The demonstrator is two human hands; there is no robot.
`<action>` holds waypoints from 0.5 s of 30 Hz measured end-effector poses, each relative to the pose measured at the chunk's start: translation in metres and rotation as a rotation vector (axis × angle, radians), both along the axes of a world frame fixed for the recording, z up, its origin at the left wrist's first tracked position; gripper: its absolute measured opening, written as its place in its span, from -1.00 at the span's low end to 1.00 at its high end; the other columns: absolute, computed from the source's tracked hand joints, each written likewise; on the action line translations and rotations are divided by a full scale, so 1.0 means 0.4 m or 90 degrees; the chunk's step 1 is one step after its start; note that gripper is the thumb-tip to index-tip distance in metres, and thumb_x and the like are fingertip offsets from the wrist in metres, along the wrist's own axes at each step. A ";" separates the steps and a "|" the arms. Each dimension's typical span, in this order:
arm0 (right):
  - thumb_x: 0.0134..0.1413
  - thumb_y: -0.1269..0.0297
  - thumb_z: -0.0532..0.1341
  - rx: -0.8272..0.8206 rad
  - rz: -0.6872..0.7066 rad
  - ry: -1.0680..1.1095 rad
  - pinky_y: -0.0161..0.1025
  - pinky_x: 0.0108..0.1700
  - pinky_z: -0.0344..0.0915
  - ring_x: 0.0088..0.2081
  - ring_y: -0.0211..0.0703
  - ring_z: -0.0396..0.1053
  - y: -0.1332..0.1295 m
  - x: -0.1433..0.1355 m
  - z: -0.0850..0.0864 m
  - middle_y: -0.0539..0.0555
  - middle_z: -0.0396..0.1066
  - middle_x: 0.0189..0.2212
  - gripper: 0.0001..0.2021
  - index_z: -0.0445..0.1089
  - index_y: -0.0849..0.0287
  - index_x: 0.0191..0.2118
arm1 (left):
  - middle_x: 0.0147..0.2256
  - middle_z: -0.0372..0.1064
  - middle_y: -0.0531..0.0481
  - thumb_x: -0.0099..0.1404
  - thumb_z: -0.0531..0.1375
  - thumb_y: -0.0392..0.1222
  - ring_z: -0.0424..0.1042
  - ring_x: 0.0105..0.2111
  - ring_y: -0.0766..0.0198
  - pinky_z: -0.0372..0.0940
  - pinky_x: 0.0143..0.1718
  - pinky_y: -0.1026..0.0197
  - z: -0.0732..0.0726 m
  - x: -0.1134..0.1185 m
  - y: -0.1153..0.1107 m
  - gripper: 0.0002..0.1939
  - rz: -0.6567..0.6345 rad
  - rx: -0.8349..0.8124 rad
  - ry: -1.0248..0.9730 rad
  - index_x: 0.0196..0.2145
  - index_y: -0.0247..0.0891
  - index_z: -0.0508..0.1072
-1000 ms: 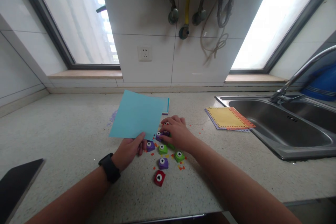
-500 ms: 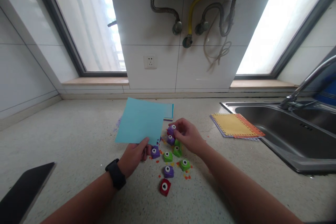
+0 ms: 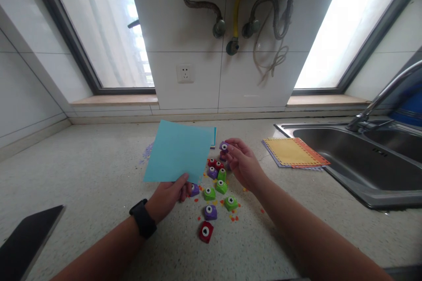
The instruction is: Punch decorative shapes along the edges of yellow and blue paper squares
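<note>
My left hand (image 3: 173, 193), with a black watch (image 3: 143, 219) on its wrist, pinches the lower edge of a light blue sheet of paper (image 3: 180, 149), thumb on top. Between the thumb and fingers of my right hand (image 3: 244, 162) is a purple craft punch (image 3: 224, 146) with a star on its white button, held above the counter. Below lie several other craft punches: green ones (image 3: 231, 203), a purple one (image 3: 210, 212), a red one with a heart mark (image 3: 206, 232) and small red ones (image 3: 212, 162). Tiny orange and yellow paper bits (image 3: 234, 218) are scattered among them.
To the right, a stack of yellow and orange paper (image 3: 286, 151) lies beside the steel sink (image 3: 332, 162) with its faucet (image 3: 379, 101). A black flat object (image 3: 29, 237) rests at the left. More paper (image 3: 213, 137) lies behind the blue sheet. Purple bits (image 3: 147, 153) lie left of it.
My right hand has lifted the purple punch up and slightly right from the group, uncovering small red punches. The blue sheet in my left hand has barely moved. The view has shifted slightly.
</note>
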State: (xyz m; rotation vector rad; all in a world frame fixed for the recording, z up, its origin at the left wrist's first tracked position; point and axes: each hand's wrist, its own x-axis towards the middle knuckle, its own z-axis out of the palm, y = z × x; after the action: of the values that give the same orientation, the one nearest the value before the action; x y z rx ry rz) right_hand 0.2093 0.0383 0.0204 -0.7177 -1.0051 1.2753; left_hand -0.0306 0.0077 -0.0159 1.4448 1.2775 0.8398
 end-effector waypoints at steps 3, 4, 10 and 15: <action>-0.02 0.20 0.46 0.032 -0.025 -0.006 -0.14 -0.11 0.43 -0.30 -0.23 0.43 -0.007 0.001 0.007 -0.04 0.44 -0.28 -0.75 0.42 0.02 -0.24 | -0.47 0.48 -0.06 0.37 -0.01 0.31 0.39 -0.39 0.13 0.25 -0.22 0.12 -0.002 -0.003 -0.004 -0.33 -0.038 0.026 0.031 -0.74 -0.14 0.32; -0.03 0.21 0.47 0.039 -0.031 -0.002 -0.13 -0.09 0.43 -0.29 -0.22 0.43 -0.010 0.002 0.010 -0.04 0.44 -0.26 -0.73 0.42 0.01 -0.23 | -0.42 0.51 -0.07 0.38 -0.02 0.31 0.42 -0.35 0.11 0.25 -0.17 0.11 -0.002 -0.004 -0.005 -0.33 -0.049 0.035 0.041 -0.74 -0.13 0.30; -0.07 0.28 0.50 0.112 -0.059 -0.023 -0.13 0.01 0.46 -0.13 -0.16 0.50 -0.038 0.012 0.031 0.04 0.52 -0.19 -0.62 0.47 0.02 -0.09 | -0.39 0.53 -0.05 0.40 -0.07 0.30 0.47 -0.20 0.06 0.22 0.03 0.11 0.004 -0.009 -0.011 -0.35 -0.066 0.047 0.123 -0.71 -0.11 0.25; -0.01 0.39 0.46 0.268 -0.055 -0.079 -0.11 0.01 0.50 -0.06 -0.12 0.51 -0.070 0.018 0.050 0.08 0.54 -0.14 -0.62 0.46 0.02 -0.05 | -0.31 0.57 0.00 0.43 -0.06 0.26 0.48 -0.16 0.09 0.14 0.13 0.10 0.012 -0.009 -0.017 -0.39 -0.090 0.062 0.169 -0.66 -0.12 0.24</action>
State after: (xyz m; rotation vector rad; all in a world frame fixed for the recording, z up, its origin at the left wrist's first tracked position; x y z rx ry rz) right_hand 0.2166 0.0103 0.0403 -0.5103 -1.2800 0.9113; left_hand -0.0344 0.0009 -0.0111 1.7480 1.3244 0.6380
